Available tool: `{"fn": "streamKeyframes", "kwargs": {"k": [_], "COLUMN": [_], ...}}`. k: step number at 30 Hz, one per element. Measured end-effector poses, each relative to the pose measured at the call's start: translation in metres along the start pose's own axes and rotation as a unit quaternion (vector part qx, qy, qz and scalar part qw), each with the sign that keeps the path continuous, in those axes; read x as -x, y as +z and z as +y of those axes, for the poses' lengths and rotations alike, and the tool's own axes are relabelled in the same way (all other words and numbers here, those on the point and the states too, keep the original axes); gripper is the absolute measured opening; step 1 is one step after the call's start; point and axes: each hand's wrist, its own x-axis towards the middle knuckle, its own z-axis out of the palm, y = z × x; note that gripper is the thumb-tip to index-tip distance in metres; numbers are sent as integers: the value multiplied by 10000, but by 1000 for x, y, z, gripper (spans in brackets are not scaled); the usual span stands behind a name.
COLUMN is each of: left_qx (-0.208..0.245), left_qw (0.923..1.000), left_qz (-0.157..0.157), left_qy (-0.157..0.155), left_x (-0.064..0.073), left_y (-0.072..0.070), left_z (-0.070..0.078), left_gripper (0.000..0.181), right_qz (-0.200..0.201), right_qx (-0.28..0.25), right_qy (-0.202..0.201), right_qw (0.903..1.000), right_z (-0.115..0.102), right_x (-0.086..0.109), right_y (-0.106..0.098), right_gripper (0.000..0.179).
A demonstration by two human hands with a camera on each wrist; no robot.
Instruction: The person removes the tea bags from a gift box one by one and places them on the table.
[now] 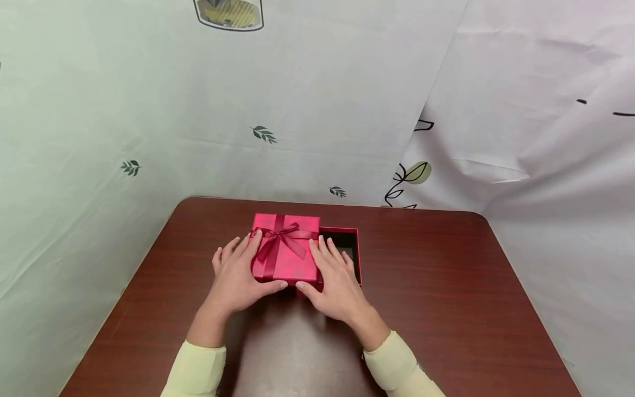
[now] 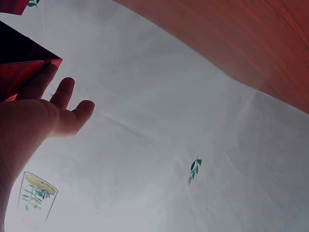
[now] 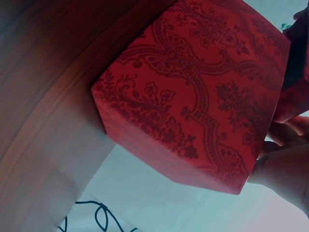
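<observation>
A square pink-red gift box lid (image 1: 292, 263) with a dark red ribbon bow is held over the left part of its box. My left hand (image 1: 234, 280) grips the lid's left side, thumb along the front edge. At the lid's right side, my right hand (image 1: 338, 288) holds it, with the thumb at the front corner. The open red box (image 1: 359, 259) stands on the table, its black inside showing to the right of the lid. The left wrist view shows the lid's dark underside (image 2: 21, 46). In the right wrist view, the box's patterned wall (image 3: 193, 92) fills the middle.
The brown wooden table (image 1: 446, 298) has rounded far corners. Behind it and along both sides hangs a pale curtain (image 1: 317, 99) printed with leaves and line drawings. The box stands near the table's far edge.
</observation>
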Motion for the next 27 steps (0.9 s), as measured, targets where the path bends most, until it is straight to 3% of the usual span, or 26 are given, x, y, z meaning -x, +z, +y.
{"fn": "streamKeyframes", "kwargs": {"k": [27], "left_qx": [207], "left_qw": [9998], "left_qz": [-7], "left_qy": [-52], "left_x": [8], "left_y": [-18], "left_z": [-29], "left_gripper": [123], "right_qz": [-361], "right_qx": [-22], "right_qy": [-155], "right_qw": [9992], "right_z": [-23], "right_x": [-11], "right_y": [15], "right_gripper": [87]}}
